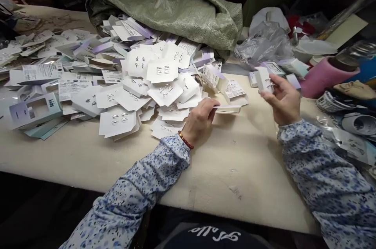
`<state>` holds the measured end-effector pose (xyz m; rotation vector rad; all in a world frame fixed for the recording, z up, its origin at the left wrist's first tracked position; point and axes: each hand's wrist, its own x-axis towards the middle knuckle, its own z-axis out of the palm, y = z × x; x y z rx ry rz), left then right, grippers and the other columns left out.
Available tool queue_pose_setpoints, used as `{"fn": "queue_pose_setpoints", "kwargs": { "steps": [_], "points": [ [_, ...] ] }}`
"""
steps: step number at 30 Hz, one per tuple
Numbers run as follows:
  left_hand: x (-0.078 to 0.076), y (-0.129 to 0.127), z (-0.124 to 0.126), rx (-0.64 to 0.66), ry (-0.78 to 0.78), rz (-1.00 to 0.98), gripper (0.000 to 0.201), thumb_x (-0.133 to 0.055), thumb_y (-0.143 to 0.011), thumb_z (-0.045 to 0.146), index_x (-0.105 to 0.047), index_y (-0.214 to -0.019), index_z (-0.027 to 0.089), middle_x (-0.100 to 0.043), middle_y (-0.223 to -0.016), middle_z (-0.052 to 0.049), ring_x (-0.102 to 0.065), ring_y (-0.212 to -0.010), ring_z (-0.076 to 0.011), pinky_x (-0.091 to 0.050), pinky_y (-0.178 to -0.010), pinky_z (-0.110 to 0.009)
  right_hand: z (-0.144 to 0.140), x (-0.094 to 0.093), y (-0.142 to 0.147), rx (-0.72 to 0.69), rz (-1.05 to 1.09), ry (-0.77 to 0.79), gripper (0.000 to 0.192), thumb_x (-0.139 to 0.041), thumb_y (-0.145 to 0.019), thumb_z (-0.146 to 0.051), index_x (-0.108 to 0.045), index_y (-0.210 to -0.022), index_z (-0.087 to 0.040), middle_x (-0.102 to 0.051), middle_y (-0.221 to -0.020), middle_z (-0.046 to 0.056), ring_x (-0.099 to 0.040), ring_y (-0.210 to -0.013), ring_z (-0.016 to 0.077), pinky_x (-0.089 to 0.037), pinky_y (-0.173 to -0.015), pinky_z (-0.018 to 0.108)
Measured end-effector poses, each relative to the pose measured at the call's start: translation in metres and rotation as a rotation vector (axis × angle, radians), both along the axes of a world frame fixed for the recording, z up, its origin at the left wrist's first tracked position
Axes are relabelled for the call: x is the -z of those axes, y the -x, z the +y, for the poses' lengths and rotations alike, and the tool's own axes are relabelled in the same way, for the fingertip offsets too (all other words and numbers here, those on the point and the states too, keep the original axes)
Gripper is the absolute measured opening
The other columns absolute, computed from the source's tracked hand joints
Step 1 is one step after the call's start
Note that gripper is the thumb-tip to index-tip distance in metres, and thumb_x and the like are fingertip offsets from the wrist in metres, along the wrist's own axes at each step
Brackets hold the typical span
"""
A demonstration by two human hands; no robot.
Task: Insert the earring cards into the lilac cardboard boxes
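My left hand [201,119], with a red bead bracelet at the wrist, is closed on the near end of a flat small box [228,109], seen edge-on just above the table. Up to the right, my right hand [283,98] pinches a white card [262,79] between thumb and fingers; small metal wire pieces show on the card's face. Left of my left hand lies a heap of similar white cards [162,71], many with small metal pieces fixed to them. Flat printed boxes [37,109], lilac and mint with a cut-out window, are mixed in.
A green woven sack [173,4] lies behind the heap. Clear plastic bags [264,43], a pink roll [326,76] with a dark bottle in it, and tape rolls [360,123] crowd the right side. The table's front edge [235,215] runs near my body.
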<state>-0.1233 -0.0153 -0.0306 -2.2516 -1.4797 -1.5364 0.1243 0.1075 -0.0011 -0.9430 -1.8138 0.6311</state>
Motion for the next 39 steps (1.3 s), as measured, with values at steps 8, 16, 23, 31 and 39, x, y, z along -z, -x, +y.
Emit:
{"fn": "queue_pose_setpoints", "kwargs": {
  "steps": [8,16,23,31,39],
  "points": [
    [-0.045,0.006,-0.044,-0.147,0.074,0.283,0.022,-0.042,-0.101,0.01,-0.063,-0.096,0.011,-0.064,-0.084,-0.007,-0.061,-0.075,-0.0151,-0.052,-0.063,-0.026,-0.091,-0.07,-0.001,-0.346,0.052,0.322,0.041,-0.057,-0.093,-0.042,-0.067,-0.13,-0.028,-0.064,-0.132,0.007,-0.066,-0.117,0.0304,-0.059,-0.097,0.048],
    [-0.029,-0.002,-0.068,-0.123,0.108,0.307,0.023,-0.041,-0.101,0.008,-0.06,-0.114,0.007,-0.063,-0.094,-0.01,-0.062,-0.082,-0.0167,-0.056,-0.065,-0.028,-0.141,-0.07,-0.012,-0.47,-0.499,0.018,0.046,-0.076,-0.08,-0.04,-0.069,-0.125,-0.033,-0.07,-0.119,0.008,-0.069,-0.109,0.0311,-0.063,-0.084,0.042],
    [-0.029,-0.013,-0.082,-0.052,0.093,0.337,0.028,-0.036,-0.103,0.009,-0.055,-0.124,0.009,-0.065,-0.094,-0.01,-0.062,-0.082,-0.0172,-0.057,-0.067,-0.029,-0.153,-0.053,0.009,-0.2,-0.549,-0.105,0.044,-0.072,-0.079,-0.04,-0.068,-0.119,-0.024,-0.068,-0.117,0.012,-0.068,-0.105,0.0318,-0.06,-0.082,0.044],
    [-0.034,-0.019,-0.077,0.066,0.108,0.281,0.029,-0.033,-0.103,0.009,-0.058,-0.118,0.007,-0.065,-0.097,-0.011,-0.064,-0.086,-0.0182,-0.058,-0.073,-0.03,-0.144,-0.063,0.026,-0.051,-0.688,-0.134,0.045,-0.072,-0.078,-0.059,-0.063,-0.097,-0.019,-0.067,-0.082,0.009,-0.065,-0.07,0.0254,-0.052,-0.061,0.037],
    [-0.054,0.002,-0.038,0.15,0.239,0.077,0.015,-0.049,-0.096,0.01,-0.063,-0.091,0.014,-0.062,-0.084,-0.004,-0.059,-0.077,-0.015,-0.05,-0.068,-0.026,-0.088,-0.07,0.066,-0.065,-0.743,-0.05,0.072,-0.06,-0.064,-0.091,-0.053,-0.08,-0.022,-0.059,-0.076,0.006,-0.053,-0.06,0.018,-0.037,-0.05,0.03]
  ]
}}
